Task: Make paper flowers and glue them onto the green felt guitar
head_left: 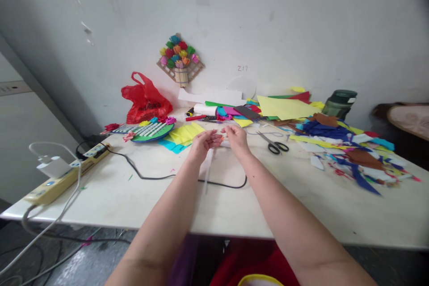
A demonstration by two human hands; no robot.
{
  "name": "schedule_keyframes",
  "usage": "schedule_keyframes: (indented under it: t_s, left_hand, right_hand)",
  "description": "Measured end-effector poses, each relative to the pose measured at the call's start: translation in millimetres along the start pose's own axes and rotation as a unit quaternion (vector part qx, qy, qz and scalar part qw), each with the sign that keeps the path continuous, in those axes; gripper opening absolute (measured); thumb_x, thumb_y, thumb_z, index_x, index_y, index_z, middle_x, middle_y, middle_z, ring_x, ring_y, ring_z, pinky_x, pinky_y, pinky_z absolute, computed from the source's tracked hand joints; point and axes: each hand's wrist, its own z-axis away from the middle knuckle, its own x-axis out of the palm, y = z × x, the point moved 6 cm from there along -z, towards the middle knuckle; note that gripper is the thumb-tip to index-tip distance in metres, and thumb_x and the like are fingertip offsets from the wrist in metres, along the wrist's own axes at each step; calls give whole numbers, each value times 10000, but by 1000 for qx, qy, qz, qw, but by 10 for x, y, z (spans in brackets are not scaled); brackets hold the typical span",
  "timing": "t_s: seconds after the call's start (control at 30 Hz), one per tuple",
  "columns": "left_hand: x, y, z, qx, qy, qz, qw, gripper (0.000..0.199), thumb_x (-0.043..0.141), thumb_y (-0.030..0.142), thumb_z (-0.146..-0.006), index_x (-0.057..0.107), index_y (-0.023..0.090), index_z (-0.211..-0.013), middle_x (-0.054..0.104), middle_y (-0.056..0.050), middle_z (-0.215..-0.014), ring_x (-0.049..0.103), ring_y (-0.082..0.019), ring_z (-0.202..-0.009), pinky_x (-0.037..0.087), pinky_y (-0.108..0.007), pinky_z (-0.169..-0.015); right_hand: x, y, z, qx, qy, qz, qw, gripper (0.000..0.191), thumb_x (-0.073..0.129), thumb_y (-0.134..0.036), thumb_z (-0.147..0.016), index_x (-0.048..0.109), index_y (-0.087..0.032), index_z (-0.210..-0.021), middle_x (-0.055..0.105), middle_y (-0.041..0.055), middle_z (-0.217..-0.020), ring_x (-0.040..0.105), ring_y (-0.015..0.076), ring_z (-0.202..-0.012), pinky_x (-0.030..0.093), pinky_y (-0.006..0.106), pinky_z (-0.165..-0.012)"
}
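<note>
My left hand [205, 144] and my right hand [236, 137] meet over the middle of the table. Fingers of the left hand lie close together, curled inward, and a thin pale translucent strip [208, 167] hangs below them. My right hand has its fingertips pinched near a small orange spot; what they hold is too small to make out. Between the hands, partly covered by the right one, lies something white [225, 143]. Black-handled scissors [275, 145] rest to the right of my right hand. Yellow crepe paper [186, 134] is left of my left hand.
A black cord [144, 178] runs from the power strip [63, 181] across the table [134, 205] behind my forearms. Paper scraps [365, 161] and a dark green bottle [339, 105] are right; a red bag [144, 103] and green round craft piece [156, 132] left.
</note>
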Motion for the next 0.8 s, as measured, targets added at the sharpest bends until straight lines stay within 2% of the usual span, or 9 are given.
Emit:
schedule_keyframes:
  t_s: [0.1, 0.2, 0.3, 0.43, 0.53, 0.7, 0.8]
  left_hand:
    - [-6, -15, -3, -2, 1, -2, 1000, 299, 628, 322, -668, 648, 89, -856, 708, -129, -774, 669, -204, -674, 509, -319, -677]
    - [-12, -30, -11, -4, -3, -8, 1000, 281, 614, 317, -686, 659, 87, -842, 711, -136, -787, 668, -202, -678, 510, -317, -674]
    - [-9, -40, -16, -12, -10, -7, 1000, 269, 610, 329, -703, 671, 89, -808, 712, -131, -782, 669, -202, -675, 514, -316, -677]
    - [13, -46, -14, -27, -21, -2, 999, 285, 598, 351, -728, 679, 84, -787, 711, -138, -778, 670, -206, -675, 517, -318, -673]
    - [22, -48, -15, -32, -25, -2, 999, 308, 600, 372, -743, 677, 76, -779, 710, -146, -781, 670, -209, -674, 519, -322, -672]
    - [44, -52, -17, -21, -31, -2, 999, 407, 627, 459, -744, 674, 59, -798, 699, -135, -738, 664, -201, -660, 519, -311, -649]
    - [59, -46, -14, -4, -34, -12, 999, 424, 653, 487, -728, 667, 69, -798, 692, -115, -715, 651, -177, -634, 513, -294, -634]
  right_hand:
    - [-20, -16, -11, 26, 4, -63, 998, 290, 568, -466, -716, 624, -196, -627, 612, 10, -613, 536, 139, -589, 418, 270, -595]
    - [6, -29, 2, 70, -12, -139, 988, 272, 648, -458, -637, 641, -186, -635, 582, -8, -565, 428, 97, -470, 374, 259, -500]
    - [20, -68, 21, 82, -16, -191, 978, 250, 695, -407, -592, 677, -176, -687, 617, -5, -600, 406, 79, -461, 380, 257, -504]
    - [24, -82, 45, 90, -13, -184, 979, 257, 706, -405, -589, 699, -181, -715, 674, 22, -696, 536, 126, -603, 420, 278, -596]
    - [66, -108, 64, 70, -43, -178, 980, 241, 701, -406, -608, 697, -184, -701, 693, 30, -740, 599, 168, -752, 452, 301, -700]
    - [144, -119, 90, 46, -87, -161, 982, 237, 699, -391, -626, 694, -166, -698, 683, 26, -710, 605, 169, -722, 475, 302, -707]
    - [176, -135, 89, 10, -113, -124, 986, 199, 682, -373, -650, 693, -177, -685, 686, 30, -750, 611, 176, -723, 483, 305, -690]
